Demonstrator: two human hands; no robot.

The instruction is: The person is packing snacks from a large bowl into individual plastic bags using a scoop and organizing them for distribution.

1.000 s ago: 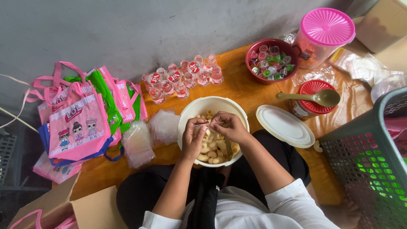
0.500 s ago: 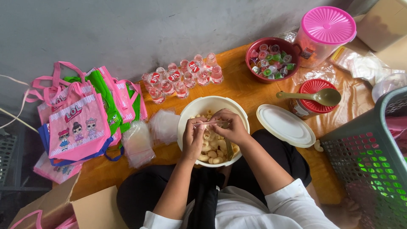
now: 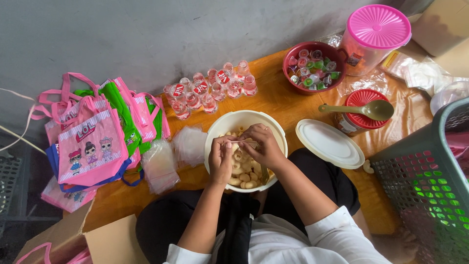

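i see pink and green cartoon-print bags (image 3: 93,142) stacked far left, with clear sealed water cups (image 3: 210,90) in a row by the wall. the cream bowl (image 3: 220,132) holds pale snack pieces (image 3: 244,178). my left hand (image 3: 221,159) and right hand (image 3: 261,144) pinch a thin clear bag (image 3: 243,142) over it, fingers together, barely shifted from before.

Both hands cover much of the cream bowl (image 3: 217,132), so the snacks under them stay hidden, and what the fingers (image 3: 244,142) pinch is too small to tell; the green basket (image 3: 415,181) and the cardboard box (image 3: 102,242) run off the picture's edges
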